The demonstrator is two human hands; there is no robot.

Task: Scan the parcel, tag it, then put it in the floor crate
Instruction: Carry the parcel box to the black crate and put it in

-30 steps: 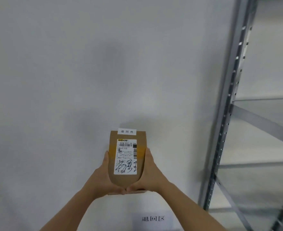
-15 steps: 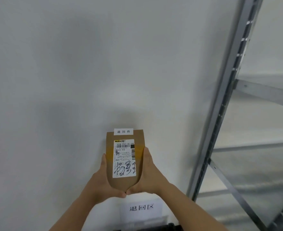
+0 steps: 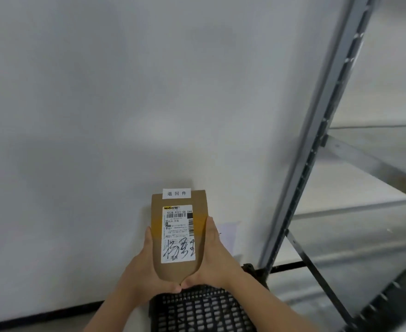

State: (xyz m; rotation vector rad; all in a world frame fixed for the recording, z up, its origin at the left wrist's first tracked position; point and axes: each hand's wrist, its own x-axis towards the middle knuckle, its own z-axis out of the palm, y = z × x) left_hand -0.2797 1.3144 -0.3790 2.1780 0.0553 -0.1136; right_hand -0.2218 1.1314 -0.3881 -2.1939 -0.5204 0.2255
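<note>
I hold a brown cardboard parcel (image 3: 179,267) upright in front of a white wall, gripped from both sides. My left hand (image 3: 141,269) clasps its left edge and my right hand (image 3: 215,257) its right edge, thumbs meeting under its bottom. A white shipping label (image 3: 178,233) with barcode and black handwriting faces me. A small white tag (image 3: 176,193) with printed characters sticks up over the parcel's top edge. Below my hands lies a black lattice floor crate (image 3: 202,310), partly hidden by my forearms.
A grey metal shelving rack (image 3: 321,149) with a perforated upright and diagonal braces stands on the right. A white paper sign (image 3: 227,236) hangs on the wall behind my right hand. A dark skirting line (image 3: 41,318) runs along the wall's foot.
The view has tilted downward: the black crate has come into sight under my hands, and the wall sign now lies behind my right hand. My grip on the parcel is unchanged.
</note>
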